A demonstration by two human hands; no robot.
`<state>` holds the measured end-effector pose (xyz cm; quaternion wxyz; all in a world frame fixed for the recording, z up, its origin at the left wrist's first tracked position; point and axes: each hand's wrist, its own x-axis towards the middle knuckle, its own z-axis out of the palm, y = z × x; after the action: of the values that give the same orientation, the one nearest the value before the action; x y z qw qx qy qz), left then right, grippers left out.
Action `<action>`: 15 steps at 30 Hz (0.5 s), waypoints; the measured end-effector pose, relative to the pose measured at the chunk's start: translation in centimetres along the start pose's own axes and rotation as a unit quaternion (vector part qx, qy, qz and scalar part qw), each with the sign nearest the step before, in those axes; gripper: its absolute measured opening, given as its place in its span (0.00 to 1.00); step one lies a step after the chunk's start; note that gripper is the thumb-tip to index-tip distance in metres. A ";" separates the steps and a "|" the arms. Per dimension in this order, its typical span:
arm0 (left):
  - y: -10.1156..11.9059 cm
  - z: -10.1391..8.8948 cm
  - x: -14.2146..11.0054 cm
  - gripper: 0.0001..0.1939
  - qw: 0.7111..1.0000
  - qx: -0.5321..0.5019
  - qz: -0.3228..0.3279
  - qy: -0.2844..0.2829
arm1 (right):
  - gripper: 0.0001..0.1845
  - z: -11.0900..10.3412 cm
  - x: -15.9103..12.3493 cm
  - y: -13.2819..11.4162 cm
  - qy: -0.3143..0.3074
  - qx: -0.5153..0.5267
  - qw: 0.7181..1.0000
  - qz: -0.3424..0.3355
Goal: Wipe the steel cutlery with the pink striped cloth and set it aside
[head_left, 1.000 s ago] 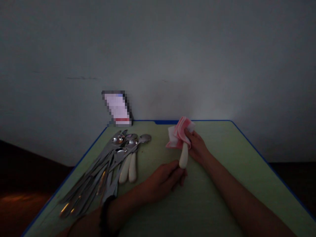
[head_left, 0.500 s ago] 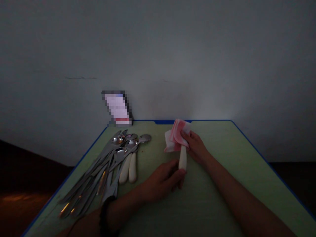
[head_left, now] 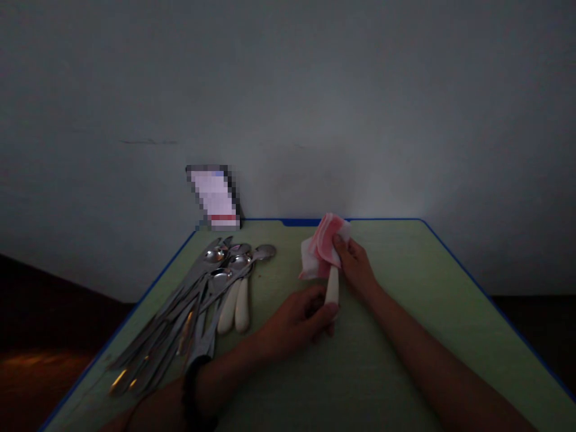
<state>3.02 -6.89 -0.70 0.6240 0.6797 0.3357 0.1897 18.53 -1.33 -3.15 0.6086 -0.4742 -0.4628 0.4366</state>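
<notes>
My left hand (head_left: 297, 321) is closed around the lower end of a white-handled utensil (head_left: 332, 286) that stands roughly upright over the green table (head_left: 405, 336). Its upper part is hidden inside a pink and white cloth (head_left: 321, 247). That cloth is gripped by my right hand (head_left: 357, 268), fingers pressed round it and the utensil. A pile of several metal spoons and cutlery (head_left: 198, 288) lies on the table to the left, with two white-handled pieces (head_left: 234, 307) at its near side.
A pixelated upright object (head_left: 213, 198) leans against the grey wall at the table's back left. The table has a blue rim (head_left: 445, 252); its left and right edges run diagonally toward me. The room is dim.
The cloth and my right hand have shifted slightly left and down along the utensil. My left hand has slid a little up its handle.
</notes>
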 end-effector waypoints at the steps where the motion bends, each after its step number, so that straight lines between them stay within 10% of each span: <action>1: 0.1 0.0 0.0 0.13 1.000 0.006 0.004 -0.005 | 0.20 0.0 0.0 0.1 0.013 -0.009 1.000 0.004; 7: 0.6 -0.2 -0.3 0.12 1.000 0.005 0.009 -0.029 | 0.22 -0.5 0.4 1.1 0.028 0.009 0.999 0.039; 15: 0.3 0.9 -0.5 0.12 0.998 0.010 0.025 0.048 | 0.15 1.2 -1.0 -0.6 -0.128 0.181 0.960 0.172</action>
<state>3.33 -7.86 -0.49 0.5951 0.6843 0.3504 0.2342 17.19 -2.19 -2.61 0.5355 -0.3685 -0.3619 0.6682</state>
